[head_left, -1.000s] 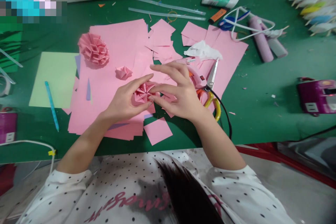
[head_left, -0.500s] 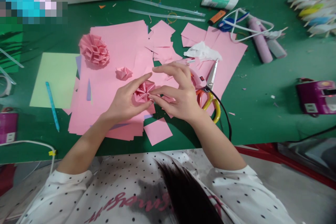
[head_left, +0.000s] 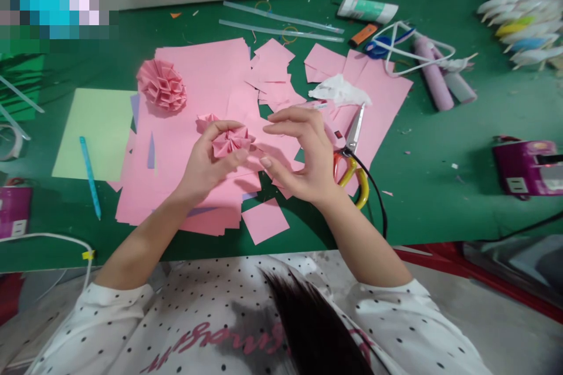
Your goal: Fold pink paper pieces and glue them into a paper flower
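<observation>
**Pink folded-paper rosette [head_left: 230, 142] shifted toward the small folded piece [head_left: 206, 122]; right hand [head_left: 314, 158] parted from it**

Left hand [head_left: 197, 169] grasps the rosette above pink sheets [head_left: 206, 73]; right hand appears released. Probably light, crushable; best held lightly around its outer edge, sparing the pleats.

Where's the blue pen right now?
Head view, left side: the blue pen lies on the pale green sheet, lower end past its near edge.

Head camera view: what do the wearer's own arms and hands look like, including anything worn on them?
The left hand and right hand are bare, with no gloves, rings or wristwear visible. The forearms are uncovered; loose white sleeves with small dark dots end near the elbows.
</observation>
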A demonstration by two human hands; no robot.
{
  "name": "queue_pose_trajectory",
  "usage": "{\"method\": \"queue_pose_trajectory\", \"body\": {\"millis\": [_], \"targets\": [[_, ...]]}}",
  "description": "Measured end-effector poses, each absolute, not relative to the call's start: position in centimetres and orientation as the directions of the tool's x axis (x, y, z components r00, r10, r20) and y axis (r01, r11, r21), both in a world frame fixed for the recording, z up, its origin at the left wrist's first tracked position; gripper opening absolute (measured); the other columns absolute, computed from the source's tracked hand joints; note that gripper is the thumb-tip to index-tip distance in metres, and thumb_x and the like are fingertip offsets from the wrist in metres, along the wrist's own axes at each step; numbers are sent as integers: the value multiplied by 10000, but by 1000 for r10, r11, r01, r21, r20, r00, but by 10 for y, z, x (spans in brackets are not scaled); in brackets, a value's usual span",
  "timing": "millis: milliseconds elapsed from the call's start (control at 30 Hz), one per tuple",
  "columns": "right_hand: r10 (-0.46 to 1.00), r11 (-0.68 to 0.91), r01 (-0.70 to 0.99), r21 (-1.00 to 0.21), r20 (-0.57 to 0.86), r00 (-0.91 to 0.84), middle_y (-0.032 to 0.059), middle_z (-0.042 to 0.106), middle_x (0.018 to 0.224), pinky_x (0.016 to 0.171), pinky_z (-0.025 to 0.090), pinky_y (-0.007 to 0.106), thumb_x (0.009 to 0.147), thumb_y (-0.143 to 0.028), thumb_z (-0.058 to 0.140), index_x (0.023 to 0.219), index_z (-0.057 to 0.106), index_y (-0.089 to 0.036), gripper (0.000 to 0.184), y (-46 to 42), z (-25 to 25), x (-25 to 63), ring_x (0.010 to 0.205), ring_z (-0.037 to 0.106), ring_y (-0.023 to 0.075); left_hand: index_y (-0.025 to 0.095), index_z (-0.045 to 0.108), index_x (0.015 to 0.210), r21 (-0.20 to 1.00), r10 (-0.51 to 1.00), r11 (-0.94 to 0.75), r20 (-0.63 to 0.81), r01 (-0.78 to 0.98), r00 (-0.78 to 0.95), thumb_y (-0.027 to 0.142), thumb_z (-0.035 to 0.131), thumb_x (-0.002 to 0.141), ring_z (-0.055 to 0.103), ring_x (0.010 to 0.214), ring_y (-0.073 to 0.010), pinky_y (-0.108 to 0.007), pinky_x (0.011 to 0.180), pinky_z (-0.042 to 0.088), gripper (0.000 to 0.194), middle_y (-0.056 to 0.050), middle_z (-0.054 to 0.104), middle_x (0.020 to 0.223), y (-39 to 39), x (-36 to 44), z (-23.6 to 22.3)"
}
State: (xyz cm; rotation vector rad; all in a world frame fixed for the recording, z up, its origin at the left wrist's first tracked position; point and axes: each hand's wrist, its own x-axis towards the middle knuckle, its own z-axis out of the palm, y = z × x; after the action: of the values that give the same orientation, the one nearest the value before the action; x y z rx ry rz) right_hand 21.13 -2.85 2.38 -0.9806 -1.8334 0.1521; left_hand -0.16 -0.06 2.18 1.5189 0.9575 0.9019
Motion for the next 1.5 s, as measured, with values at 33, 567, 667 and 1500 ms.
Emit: {"method": "queue_pose_trajectory", "body": {"millis": [33, 567, 667, 1500], "targets": [[673, 672, 553, -493, 719, -176, 110, 710, 1228, 1014, 556, 540, 957, -470, 703, 1311, 614, -276, 413, -28, 23, 211, 1173, 680, 305, 243, 606, 1298, 999, 908, 11, -27, 41, 418, 695, 599, 967, 756, 1187, -271, -443, 955, 673, 560, -121, 752, 1279, 0, 0, 22], [666, 697, 590, -408, 673, -322, 173, 698, 1354, 1047, 556, 533, 983, -608, 643, 1535, 480, -198, 707, -30, 4, 187, 1244, 665, 323, 208, 666, 1328, 921, 796, 379, -274, -90, 540, 866, 216, 981, 790, 1056, -297, -462, 861, 704, 869, -142, 784, 1071, -1, 17, 7], [648, 693, 627, -356, 689, -325, 184, 720, 1331, 1021, 579, 517, 998, -591, 628, 1551, 457, -170, 716, -28, 1, 183, 1202, 686, 317, 203, 701, 1230, 714, 746, 626, -432, -313, 508, 860, 394, 961, 758, 1134, -281, -395, 911, 683, 773, -110, 768, 1052, -8, 25, 16], [693, 661, 504, -556, 710, -126, 88, 846, 1119, 908, 659, 369, 972, -275, 745, 1214, 769, -222, 249, -33, 6, 182, 1000, 785, 208, 173, 647, 860, 730, 824, 542, -365, -416, 432, 443, 571, 1046, 624, 646, -86, -189, 602, 526, 337, -2, 651, 734, -10, 26, 24]]}}
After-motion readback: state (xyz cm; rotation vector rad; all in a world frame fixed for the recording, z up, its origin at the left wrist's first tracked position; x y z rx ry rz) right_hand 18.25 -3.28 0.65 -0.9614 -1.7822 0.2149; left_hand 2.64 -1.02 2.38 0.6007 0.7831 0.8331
